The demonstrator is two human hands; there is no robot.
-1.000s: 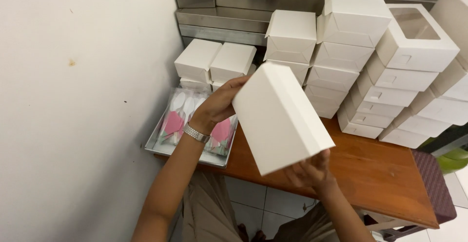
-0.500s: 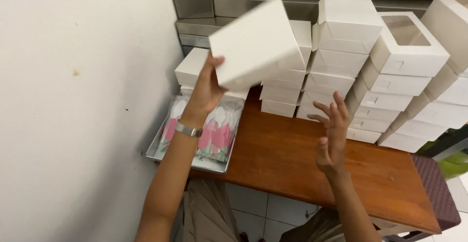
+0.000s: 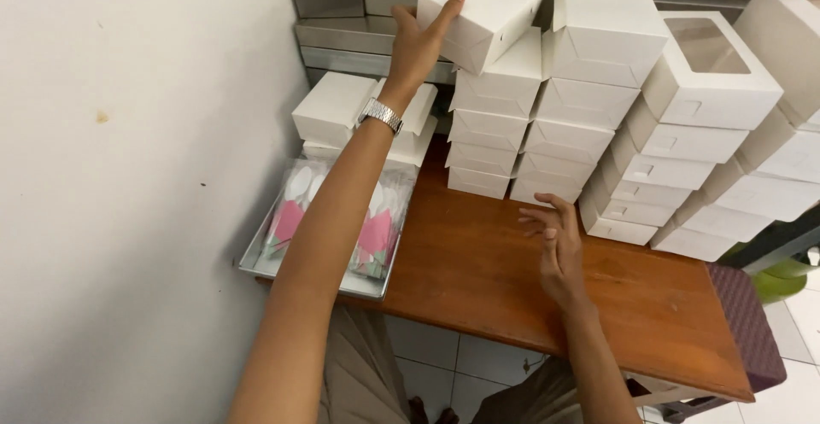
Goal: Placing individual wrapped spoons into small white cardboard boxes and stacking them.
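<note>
My left hand (image 3: 418, 44) grips a white cardboard box (image 3: 483, 10) tilted atop the box stack (image 3: 494, 125), right hand (image 3: 555, 245) spread empty; it could slide off.

The box (image 3: 483, 10) under the left hand (image 3: 417, 44) is white paperboard, matt and smooth, like the stacked boxes (image 3: 568, 138) below it. One windowed box (image 3: 713, 70) has a clear, slightly glossy plastic pane in its lid. The wristwatch (image 3: 380, 115) has a shiny metal link band. The table (image 3: 478, 279) is reddish-brown wood with a smooth, faintly glossy finish. The tray (image 3: 359, 286) is dull metal, and glossy clear plastic wraps the pink and white packets (image 3: 376, 228) in it. The wall (image 3: 128, 176) is matt white paint.
</note>
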